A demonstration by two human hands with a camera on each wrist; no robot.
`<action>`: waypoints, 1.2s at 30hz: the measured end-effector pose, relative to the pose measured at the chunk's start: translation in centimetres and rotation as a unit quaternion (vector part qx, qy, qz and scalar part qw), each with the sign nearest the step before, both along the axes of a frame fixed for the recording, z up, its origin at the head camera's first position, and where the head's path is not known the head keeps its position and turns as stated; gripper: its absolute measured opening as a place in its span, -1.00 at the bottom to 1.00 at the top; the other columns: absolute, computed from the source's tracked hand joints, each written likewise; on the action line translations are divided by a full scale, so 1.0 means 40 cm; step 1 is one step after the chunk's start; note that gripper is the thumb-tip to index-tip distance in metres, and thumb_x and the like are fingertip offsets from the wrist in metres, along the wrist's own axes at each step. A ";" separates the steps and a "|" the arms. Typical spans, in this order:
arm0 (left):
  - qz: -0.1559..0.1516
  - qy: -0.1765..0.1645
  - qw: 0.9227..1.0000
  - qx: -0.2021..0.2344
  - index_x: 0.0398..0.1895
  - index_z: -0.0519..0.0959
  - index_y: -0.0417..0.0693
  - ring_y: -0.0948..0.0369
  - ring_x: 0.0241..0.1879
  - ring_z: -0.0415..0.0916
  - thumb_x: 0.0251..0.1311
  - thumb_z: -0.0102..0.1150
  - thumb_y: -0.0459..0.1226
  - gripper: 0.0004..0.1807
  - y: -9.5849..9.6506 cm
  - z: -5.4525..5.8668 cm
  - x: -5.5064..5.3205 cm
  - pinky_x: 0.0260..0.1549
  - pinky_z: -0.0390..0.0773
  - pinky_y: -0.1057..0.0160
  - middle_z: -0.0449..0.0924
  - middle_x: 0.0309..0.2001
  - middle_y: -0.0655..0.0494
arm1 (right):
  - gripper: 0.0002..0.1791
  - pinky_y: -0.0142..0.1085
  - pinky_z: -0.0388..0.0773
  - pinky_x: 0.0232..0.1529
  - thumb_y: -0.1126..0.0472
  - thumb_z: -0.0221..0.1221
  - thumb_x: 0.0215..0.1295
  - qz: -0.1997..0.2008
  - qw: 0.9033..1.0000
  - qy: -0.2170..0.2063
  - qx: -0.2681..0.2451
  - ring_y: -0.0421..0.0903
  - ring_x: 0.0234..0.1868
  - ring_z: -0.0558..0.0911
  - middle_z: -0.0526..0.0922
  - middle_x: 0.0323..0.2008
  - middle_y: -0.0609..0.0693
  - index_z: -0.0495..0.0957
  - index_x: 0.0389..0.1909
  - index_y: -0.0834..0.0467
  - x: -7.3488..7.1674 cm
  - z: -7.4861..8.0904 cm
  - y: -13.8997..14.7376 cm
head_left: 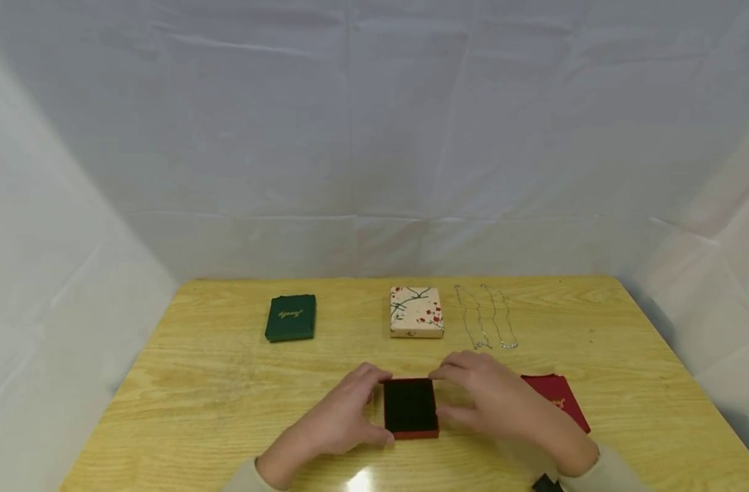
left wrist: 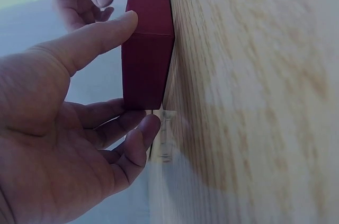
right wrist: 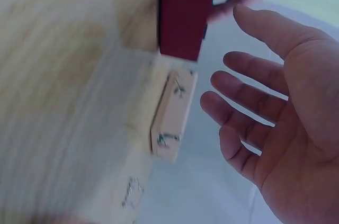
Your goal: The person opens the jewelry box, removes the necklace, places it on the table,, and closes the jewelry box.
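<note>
One wooden table (head_left: 196, 383): two necklaces (head_left: 481, 345) (head_left: 508, 346), two hands (head_left: 346, 413) (head_left: 488, 396) at one black-lined red box (head_left: 409, 406).

Wood-grain bench (head_left: 214, 396) carrying a green box (head_left: 291, 318) far left, floral box (head_left: 416, 312) far centre, silvery necklaces (head_left: 508, 346) far right, open red box (head_left: 415, 434) near centre, gold-lettered red piece (head_left: 562, 400) near right.

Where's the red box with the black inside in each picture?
Head: the red box is low down, just right of the middle.
Left wrist: it's high up, slightly left of the middle.
Right wrist: it's at the top, near the middle.
Shared landmark: the left hand, beside the box in all three.
</note>
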State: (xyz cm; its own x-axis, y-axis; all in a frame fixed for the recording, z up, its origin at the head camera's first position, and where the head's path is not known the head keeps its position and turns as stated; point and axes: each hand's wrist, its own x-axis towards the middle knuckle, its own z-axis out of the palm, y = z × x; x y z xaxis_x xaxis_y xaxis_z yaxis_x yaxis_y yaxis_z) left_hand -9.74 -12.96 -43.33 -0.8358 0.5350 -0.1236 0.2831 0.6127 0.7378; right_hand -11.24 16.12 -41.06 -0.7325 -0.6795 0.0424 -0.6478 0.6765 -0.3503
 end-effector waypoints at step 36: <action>0.003 -0.014 1.000 -0.004 0.47 0.41 -0.20 0.17 0.07 0.45 0.02 0.70 -0.04 -0.02 -0.002 0.007 0.004 0.16 0.55 0.09 0.45 0.23 0.15 | 0.08 0.40 0.41 0.15 -0.33 0.59 -0.01 -0.076 0.992 -0.096 0.023 0.26 0.33 0.44 0.45 0.38 0.14 0.45 0.49 0.09 0.001 0.013 0.297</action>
